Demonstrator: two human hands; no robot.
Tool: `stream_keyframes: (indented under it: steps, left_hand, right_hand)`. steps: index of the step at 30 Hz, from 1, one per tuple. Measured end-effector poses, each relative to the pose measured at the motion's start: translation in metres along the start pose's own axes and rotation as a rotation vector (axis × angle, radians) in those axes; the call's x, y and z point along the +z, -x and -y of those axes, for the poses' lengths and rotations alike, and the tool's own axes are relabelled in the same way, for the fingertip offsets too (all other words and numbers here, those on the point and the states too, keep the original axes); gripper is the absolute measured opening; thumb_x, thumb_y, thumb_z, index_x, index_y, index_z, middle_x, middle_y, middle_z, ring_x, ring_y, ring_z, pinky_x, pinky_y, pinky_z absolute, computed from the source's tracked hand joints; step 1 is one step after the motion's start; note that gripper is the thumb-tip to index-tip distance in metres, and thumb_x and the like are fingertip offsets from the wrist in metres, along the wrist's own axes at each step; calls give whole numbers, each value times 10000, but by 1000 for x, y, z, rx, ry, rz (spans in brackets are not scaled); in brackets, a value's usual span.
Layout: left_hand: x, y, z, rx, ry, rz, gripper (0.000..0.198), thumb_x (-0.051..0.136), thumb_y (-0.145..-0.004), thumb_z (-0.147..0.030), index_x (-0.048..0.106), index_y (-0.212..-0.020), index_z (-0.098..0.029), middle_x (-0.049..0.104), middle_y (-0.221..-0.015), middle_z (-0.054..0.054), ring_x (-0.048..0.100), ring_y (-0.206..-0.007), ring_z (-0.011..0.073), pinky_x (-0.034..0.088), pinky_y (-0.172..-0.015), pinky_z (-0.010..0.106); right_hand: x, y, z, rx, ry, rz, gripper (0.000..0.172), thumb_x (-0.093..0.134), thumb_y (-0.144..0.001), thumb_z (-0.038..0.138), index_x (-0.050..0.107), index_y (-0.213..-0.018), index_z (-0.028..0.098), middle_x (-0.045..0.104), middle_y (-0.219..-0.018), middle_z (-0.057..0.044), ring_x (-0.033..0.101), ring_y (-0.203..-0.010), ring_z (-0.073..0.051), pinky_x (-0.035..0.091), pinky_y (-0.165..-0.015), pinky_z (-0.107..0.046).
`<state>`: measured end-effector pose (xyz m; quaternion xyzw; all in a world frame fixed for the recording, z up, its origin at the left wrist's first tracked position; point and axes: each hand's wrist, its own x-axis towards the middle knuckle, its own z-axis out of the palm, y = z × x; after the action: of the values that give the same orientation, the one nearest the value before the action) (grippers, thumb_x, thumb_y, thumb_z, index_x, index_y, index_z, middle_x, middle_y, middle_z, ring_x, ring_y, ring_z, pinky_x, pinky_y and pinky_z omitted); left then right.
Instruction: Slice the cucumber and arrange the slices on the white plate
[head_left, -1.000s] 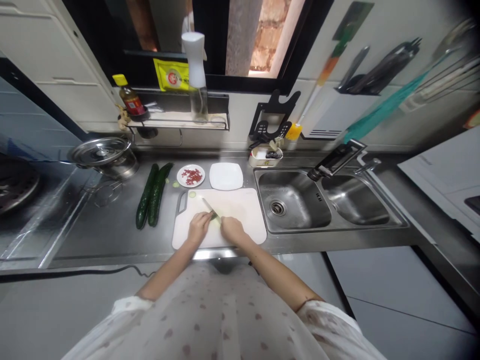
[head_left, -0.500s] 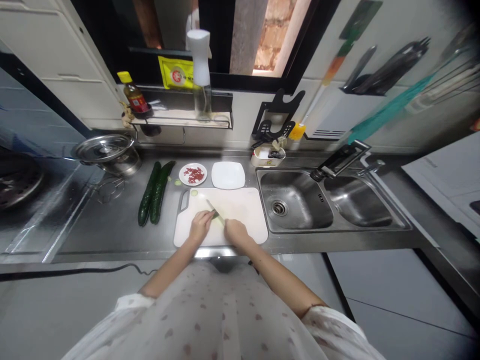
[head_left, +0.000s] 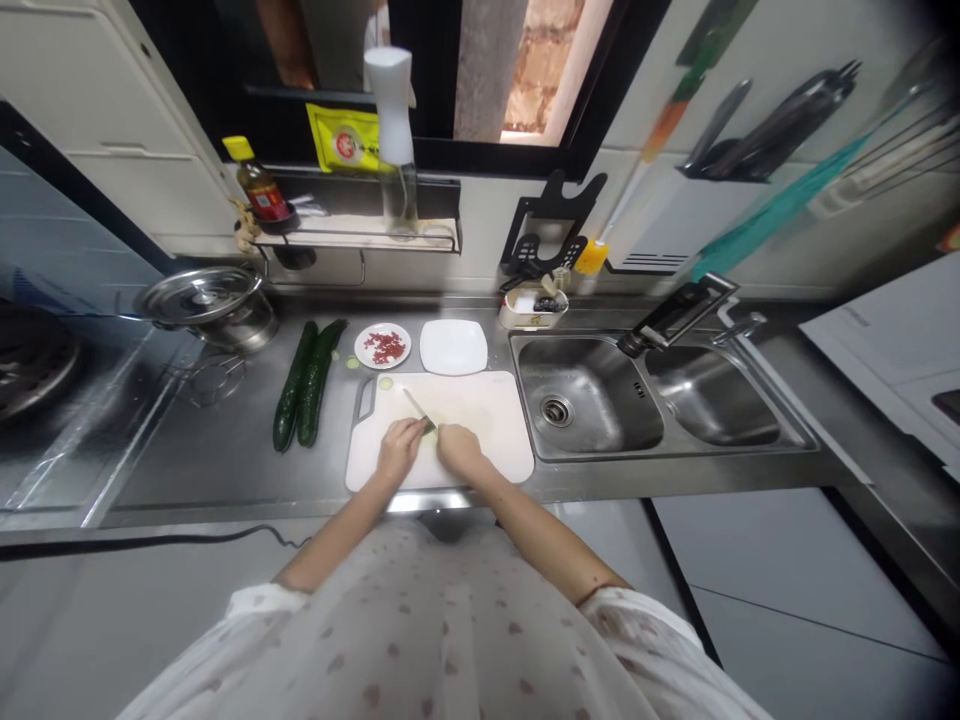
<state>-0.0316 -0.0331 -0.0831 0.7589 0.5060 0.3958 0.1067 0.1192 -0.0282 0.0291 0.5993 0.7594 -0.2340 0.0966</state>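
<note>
A white cutting board point(head_left: 487, 415) lies on the steel counter in front of me. My left hand point(head_left: 397, 447) is closed on a small green cucumber piece point(head_left: 428, 425) on the board. Beside it, my right hand point(head_left: 459, 449) is closed on a knife point(head_left: 414, 405) whose blade points away to the upper left, over the green piece. The two hands nearly touch. A thin cucumber slice point(head_left: 385, 383) rests at the board's far left corner.
Two whole cucumbers point(head_left: 304, 385) lie left of the board. Behind it stand a small plate of chopped red chilli point(head_left: 383, 346) and a bare white square plate point(head_left: 453, 346). A double sink point(head_left: 645, 395) is to the right, a lidded pot point(head_left: 206, 303) far left.
My right hand has shifted slightly left, closer to my left hand. The knife stays over the cucumber piece. The view has tilted a little.
</note>
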Motion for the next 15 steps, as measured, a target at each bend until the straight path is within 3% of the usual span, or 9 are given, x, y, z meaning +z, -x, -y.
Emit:
stream_keyframes:
  steps: [5, 15]
  left_hand:
    - [-1, -1, -1, -7, 8, 0, 253, 476, -927, -241, 673, -1083, -211, 677, -994, 80, 601, -960, 189, 505, -872, 360]
    - [0, 0, -1, -26, 28, -18, 249, 487, -920, -232, 673, -1084, -222, 676, -992, 73, 603, -946, 181, 504, -879, 354]
  right_hand:
    - [4, -6, 0, 0, -28, -11, 327, 382, -880, 93, 633, -1089, 113, 688, -1029, -140, 633, -1008, -203, 457, -823, -265]
    - [12, 8, -8, 26, 26, -10, 321, 376, -866, 80, 636, -1050, 120, 691, -982, -148, 648, -958, -215, 473, -774, -285]
